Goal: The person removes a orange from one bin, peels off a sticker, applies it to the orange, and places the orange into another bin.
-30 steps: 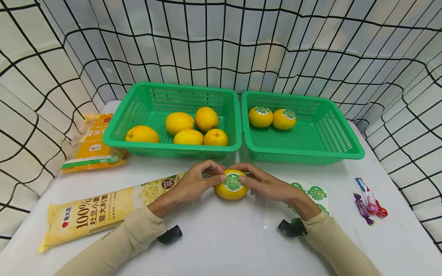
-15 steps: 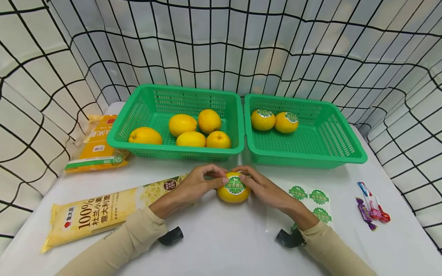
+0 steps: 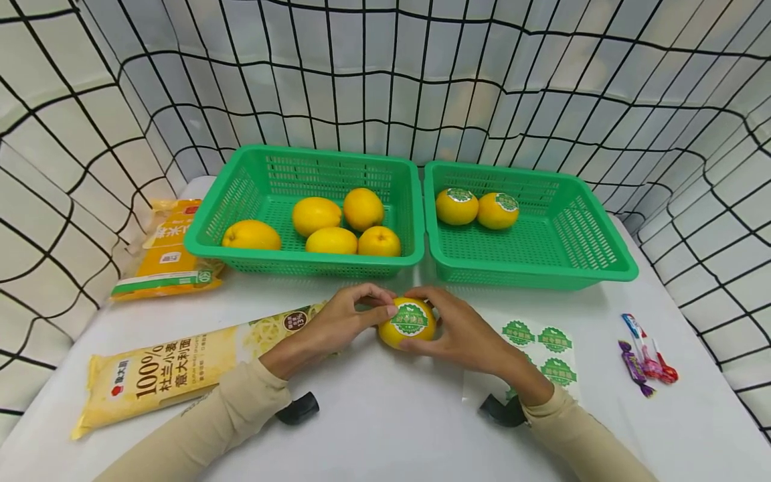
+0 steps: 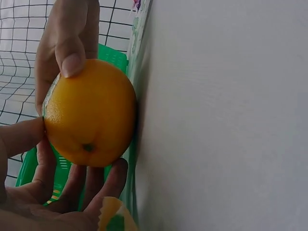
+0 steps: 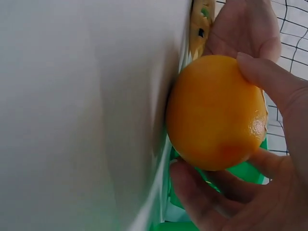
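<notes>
An orange (image 3: 402,336) rests on the white table between both hands, a round green sticker (image 3: 411,319) with white writing on its upper side. My left hand (image 3: 337,325) holds it from the left, thumb at the sticker's edge and fingers round the far side. From the right, my right hand (image 3: 466,331) grips the same orange (image 5: 216,113), its thumb low on the near side. The left wrist view shows the stem end of the orange (image 4: 94,113). To the right, partly under the right forearm, lies a sheet of green stickers (image 3: 557,371).
A green basket (image 3: 301,260) at back left holds several yellow fruits. Another green basket (image 3: 536,273) holds two stickered fruits. A pasta packet (image 3: 181,368) lies left, with an orange bag (image 3: 168,258) behind it. Sweets (image 3: 647,355) lie far right. Black netting surrounds the table.
My right thumb has moved off the sticker, down to the orange's lower right side, and the right hand now grips the fruit. The left hand stays about where it was.
</notes>
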`<action>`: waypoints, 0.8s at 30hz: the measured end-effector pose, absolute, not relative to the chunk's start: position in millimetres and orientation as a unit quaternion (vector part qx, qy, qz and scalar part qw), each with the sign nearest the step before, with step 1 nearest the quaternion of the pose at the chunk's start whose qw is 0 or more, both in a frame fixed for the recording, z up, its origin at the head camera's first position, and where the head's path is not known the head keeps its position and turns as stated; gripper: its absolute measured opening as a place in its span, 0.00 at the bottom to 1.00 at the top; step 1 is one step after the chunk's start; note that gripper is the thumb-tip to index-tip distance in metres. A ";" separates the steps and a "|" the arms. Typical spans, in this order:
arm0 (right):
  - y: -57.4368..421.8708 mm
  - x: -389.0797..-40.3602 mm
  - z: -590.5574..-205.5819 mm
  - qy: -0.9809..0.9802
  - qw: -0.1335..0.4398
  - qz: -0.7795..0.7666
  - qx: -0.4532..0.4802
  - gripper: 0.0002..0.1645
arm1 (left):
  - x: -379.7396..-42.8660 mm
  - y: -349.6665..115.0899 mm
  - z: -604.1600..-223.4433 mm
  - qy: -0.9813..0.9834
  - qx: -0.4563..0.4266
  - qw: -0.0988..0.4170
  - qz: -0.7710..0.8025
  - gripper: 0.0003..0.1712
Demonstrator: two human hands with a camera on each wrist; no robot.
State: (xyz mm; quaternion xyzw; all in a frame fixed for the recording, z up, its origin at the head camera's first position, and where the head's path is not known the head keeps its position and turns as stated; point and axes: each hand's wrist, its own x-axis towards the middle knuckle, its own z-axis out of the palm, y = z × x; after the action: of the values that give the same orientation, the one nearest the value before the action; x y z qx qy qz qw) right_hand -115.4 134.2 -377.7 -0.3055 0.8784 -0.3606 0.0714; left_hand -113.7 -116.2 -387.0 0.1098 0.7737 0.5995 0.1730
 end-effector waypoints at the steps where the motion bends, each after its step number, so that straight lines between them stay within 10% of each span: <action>1: 132.8 -114.5 -377.9 0.882 0.066 -0.354 -0.303 0.43 | -114.0 -116.7 -386.6 0.771 0.110 0.175 0.602 0.14; 12: 127.2 -106.8 -381.4 0.923 -0.028 -0.233 -0.306 0.46 | -110.0 -115.5 -366.5 0.793 0.170 0.132 0.570 0.15; 24: 174.0 -95.4 -356.4 0.917 0.035 -0.269 -0.292 0.42 | -155.1 -65.5 -313.2 0.788 0.349 0.004 0.507 0.20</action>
State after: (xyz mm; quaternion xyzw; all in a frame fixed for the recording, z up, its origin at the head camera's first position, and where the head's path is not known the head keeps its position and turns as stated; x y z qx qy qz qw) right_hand -95.4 174.0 -356.4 -0.2923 0.9170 -0.2692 0.0355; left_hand -155.1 -65.5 -313.2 0.3493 0.7883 0.5065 0.0045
